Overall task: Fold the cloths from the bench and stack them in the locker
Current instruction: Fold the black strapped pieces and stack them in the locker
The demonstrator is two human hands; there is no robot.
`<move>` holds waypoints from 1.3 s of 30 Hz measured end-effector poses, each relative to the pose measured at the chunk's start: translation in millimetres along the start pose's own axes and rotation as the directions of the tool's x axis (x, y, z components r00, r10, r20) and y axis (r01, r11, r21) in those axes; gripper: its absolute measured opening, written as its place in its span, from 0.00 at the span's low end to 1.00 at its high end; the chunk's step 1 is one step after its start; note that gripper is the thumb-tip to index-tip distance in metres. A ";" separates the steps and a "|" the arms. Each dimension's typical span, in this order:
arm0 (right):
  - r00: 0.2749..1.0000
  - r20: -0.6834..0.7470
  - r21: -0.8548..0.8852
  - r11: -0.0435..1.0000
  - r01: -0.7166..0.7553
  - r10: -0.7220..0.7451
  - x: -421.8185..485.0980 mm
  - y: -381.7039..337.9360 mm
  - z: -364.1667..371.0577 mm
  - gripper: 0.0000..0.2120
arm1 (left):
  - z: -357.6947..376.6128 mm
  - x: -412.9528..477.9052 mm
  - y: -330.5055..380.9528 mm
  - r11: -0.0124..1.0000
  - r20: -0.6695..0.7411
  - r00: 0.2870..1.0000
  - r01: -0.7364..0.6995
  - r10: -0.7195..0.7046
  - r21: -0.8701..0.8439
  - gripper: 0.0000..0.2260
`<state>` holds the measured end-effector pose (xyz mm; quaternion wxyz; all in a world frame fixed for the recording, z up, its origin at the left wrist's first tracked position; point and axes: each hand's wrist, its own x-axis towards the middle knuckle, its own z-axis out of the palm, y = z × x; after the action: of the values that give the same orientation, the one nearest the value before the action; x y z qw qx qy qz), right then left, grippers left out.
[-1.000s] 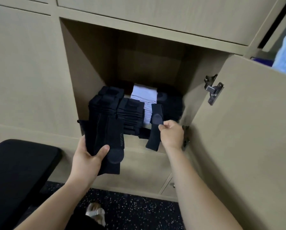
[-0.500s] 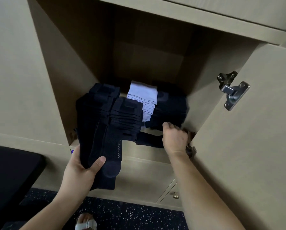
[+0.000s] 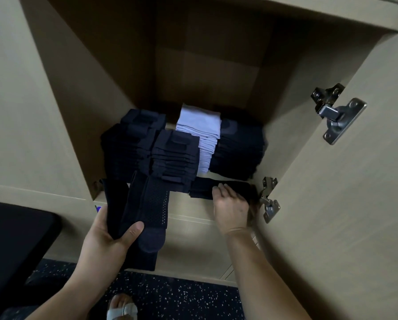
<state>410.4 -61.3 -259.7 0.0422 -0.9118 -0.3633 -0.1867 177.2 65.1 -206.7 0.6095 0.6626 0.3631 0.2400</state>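
Observation:
An open beige locker (image 3: 82,125) holds stacks of folded dark cloths (image 3: 175,155) and one white stack (image 3: 200,128). My left hand (image 3: 108,239) grips a bundle of long dark cloths (image 3: 145,211) in front of the locker's lower edge, thumb on top. A folded dark cloth (image 3: 205,189) lies flat at the front right of the locker floor. My right hand (image 3: 230,206) lies on top of it, fingers stretched forward. The part of that cloth under the palm is hidden.
The locker door (image 3: 343,181) stands open on the right with metal hinges (image 3: 336,114) sticking out near my right hand. A black padded bench (image 3: 15,245) is at lower left. A speckled dark floor (image 3: 181,296) and a sandalled foot (image 3: 121,310) lie below.
My right hand carried the dark cloth from the locker's front edge onto its floor at the front right and now lies flat on it. The view moved closer to the locker.

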 end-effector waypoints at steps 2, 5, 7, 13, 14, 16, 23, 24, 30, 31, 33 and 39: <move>1.000 -0.010 -0.003 1.000 0.017 -0.017 -2.8 -1.6 4.1 0.18 | 1.3 0.2 0.6 1.000 0.005 1.000 0.000 0.000 -0.009 0.18; 0.999 -0.026 -0.012 0.999 0.035 -0.035 -4.4 -2.8 8.6 0.17 | 3.0 -0.2 0.7 1.000 0.001 1.000 -0.007 0.007 -0.023 0.20; 0.998 -0.040 -0.029 0.999 0.038 -0.039 -5.6 -3.9 9.6 0.17 | 4.0 0.0 0.2 0.999 0.003 1.000 -0.006 0.006 -0.032 0.19; 0.990 -0.132 -0.050 0.998 0.042 -0.048 -8.5 -6.3 9.4 0.15 | 4.5 -0.1 3.2 0.999 0.005 1.000 -0.003 0.004 -0.046 0.19; 0.988 -0.145 -0.062 0.997 0.038 -0.047 -9.5 -6.2 8.6 0.14 | 4.2 -0.8 4.6 0.999 0.004 1.000 -0.004 0.004 -0.048 0.19; 0.983 -0.180 -0.084 0.996 0.030 -0.045 -12.4 -6.4 4.4 0.12 | 3.5 -3.5 8.6 0.998 0.000 1.000 -0.011 0.011 -0.056 0.19; 0.968 -0.113 0.308 0.934 -0.179 0.222 -35.2 -39.7 -64.1 0.03 | 0.1 -22.5 28.1 0.994 0.004 0.999 -0.039 0.040 -0.102 0.20; 0.957 0.011 0.464 0.847 -0.261 0.289 -39.1 -50.3 -78.5 0.07 | -1.8 -26.1 30.4 0.994 -0.001 0.999 -0.048 0.048 -0.097 0.20; 0.904 0.413 0.908 0.029 -0.418 0.110 -63.2 -95.9 -142.1 0.05 | -15.0 -49.0 39.8 0.990 -0.026 0.995 -0.096 0.093 -0.101 0.21; 0.890 0.448 0.894 -0.017 -0.448 0.089 -67.1 -100.3 -148.7 0.04 | -17.2 -53.2 41.8 0.990 -0.025 0.995 -0.101 0.100 -0.095 0.21; 0.853 0.518 0.856 -0.055 -0.515 0.068 -72.2 -103.8 -159.1 0.04 | -21.4 -60.7 46.4 0.991 -0.012 0.994 -0.113 0.113 -0.072 0.22; 0.800 0.588 0.804 0.023 -0.594 0.116 -76.3 -113.8 -175.4 0.11 | -28.0 -75.1 57.8 0.992 -0.009 0.993 -0.118 0.118 -0.035 0.21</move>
<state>228.1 -64.5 -132.2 0.6031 -0.7303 -0.1460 0.2858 120.2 25.1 -136.6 0.6046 0.6710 0.3213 0.2845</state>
